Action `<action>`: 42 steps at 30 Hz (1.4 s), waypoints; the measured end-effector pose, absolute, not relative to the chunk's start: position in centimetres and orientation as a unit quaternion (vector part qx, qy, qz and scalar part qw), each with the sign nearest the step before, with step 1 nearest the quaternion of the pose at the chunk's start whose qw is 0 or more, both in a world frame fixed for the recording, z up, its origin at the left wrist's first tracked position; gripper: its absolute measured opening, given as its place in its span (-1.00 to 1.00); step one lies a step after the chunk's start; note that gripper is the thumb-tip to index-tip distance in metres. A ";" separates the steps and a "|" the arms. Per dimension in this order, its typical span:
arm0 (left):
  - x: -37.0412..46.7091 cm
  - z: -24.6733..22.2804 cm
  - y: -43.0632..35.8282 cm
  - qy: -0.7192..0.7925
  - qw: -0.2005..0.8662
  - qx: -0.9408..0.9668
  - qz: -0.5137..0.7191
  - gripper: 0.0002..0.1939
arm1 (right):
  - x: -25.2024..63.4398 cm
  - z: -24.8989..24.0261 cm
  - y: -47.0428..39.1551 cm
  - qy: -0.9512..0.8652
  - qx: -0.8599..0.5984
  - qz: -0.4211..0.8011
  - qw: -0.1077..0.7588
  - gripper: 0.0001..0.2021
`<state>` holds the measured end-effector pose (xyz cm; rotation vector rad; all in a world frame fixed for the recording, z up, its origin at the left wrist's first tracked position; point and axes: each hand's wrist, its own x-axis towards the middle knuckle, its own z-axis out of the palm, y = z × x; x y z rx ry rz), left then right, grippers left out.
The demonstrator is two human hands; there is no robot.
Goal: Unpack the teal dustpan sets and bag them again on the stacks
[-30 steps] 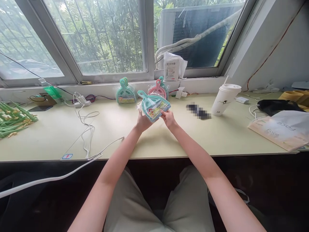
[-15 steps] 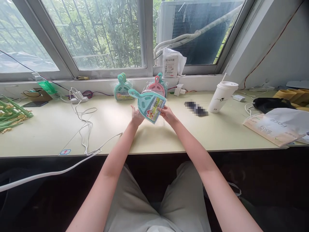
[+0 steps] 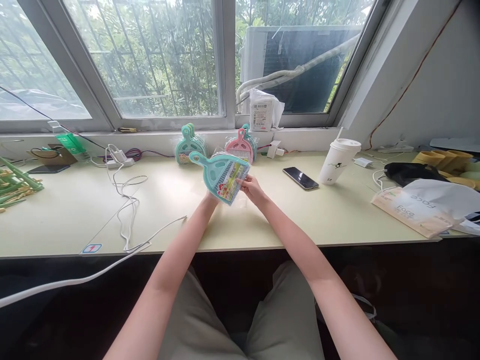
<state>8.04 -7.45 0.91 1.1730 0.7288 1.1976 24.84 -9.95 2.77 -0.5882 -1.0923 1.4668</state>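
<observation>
Just above the table, a mint-green dustpan and brush set in clear plastic wrap is tilted, its handle pointing up and left. It carries a yellow printed label. My right hand pinches its right edge. From behind and below, my left hand supports the lower left part, its fingers hidden by the pan. Beyond it, at the back of the table, a stack of wrapped green dustpan sets stands against the wall. Right of that stands another stack with a pink dustpan in front and green ones behind.
On the table, white cables run along the left, near a power strip. At right are a phone, a lidded white cup and a tissue pack. A green bottle leans at back left.
The dustpan set has shifted slightly left and down in view as the camera tilted up. My left hand's spread thumb and fingers have gone behind the pan. The right hand keeps its pinch.
</observation>
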 end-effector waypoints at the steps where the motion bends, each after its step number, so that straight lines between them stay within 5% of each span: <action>1: 8.0 0.9 -7.2 0.336 0.606 0.471 0.546 -0.36 | 24.9 2.6 -9.7 -0.444 -0.258 0.614 0.599 -0.64; 5: 7.9 1.1 -7.3 0.341 0.610 0.416 0.581 -0.18 | 25.5 1.8 -8.6 -0.354 -0.293 0.560 0.689 -0.72; 9: 9.0 1.6 -8.5 0.330 0.573 0.514 0.547 -0.37 | 26.0 1.2 -8.0 -0.319 -0.310 0.533 0.720 -0.76; 17: 9.2 1.3 -8.4 0.381 0.545 0.487 0.566 -0.30 | 25.4 1.3 -8.2 -0.320 -0.321 0.551 0.701 -0.82; 25: 8.9 0.5 -7.5 0.390 0.538 0.480 0.573 -0.55 | 25.5 1.4 -8.1 -0.306 -0.322 0.572 0.689 -0.86; 42: 8.1 1.4 -8.2 0.382 0.596 0.487 0.511 -0.36 | 25.1 -0.1 -7.0 -0.359 -0.320 0.557 0.677 -0.76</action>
